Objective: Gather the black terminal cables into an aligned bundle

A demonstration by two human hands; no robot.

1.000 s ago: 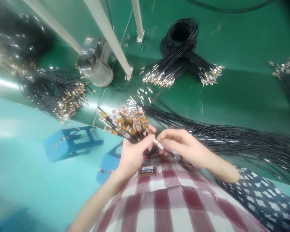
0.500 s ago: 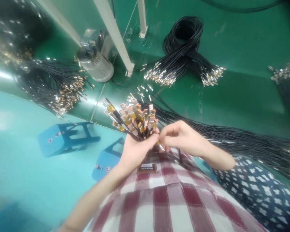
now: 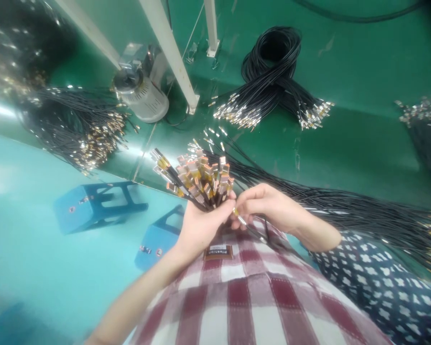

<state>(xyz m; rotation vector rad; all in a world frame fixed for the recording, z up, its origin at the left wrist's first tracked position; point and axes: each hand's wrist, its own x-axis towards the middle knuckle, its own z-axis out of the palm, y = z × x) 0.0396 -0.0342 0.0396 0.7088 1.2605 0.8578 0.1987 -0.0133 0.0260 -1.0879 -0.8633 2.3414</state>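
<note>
My left hand (image 3: 204, 224) is wrapped round a bunch of black cables (image 3: 203, 179), whose metal connector ends with yellowish bands fan out above the fist. Close against it on the right, my right hand (image 3: 264, 206) is closed, its thumb and fingers pinching at a single cable (image 3: 242, 220) with a metal end. That cable runs down across the checked apron (image 3: 237, 282). The exact contact of the right fingertips is partly hidden behind the fingers. Beyond both hands, a long spread of black cables (image 3: 345, 206) stretches across the green surface to the right.
A coiled cable bundle (image 3: 273, 72) lies at the back on the green tabletop (image 3: 348, 62). More cable piles are at the left (image 3: 96, 139) and right edge (image 3: 424, 124). A grey motor-like device (image 3: 143, 98) stands near white posts (image 3: 170, 52). Blue stools (image 3: 79, 206) are on the floor.
My right hand has shifted slightly down and the metal end of the single cable shows more clearly beneath its fingers. My left hand keeps its hold on the bunch.
</note>
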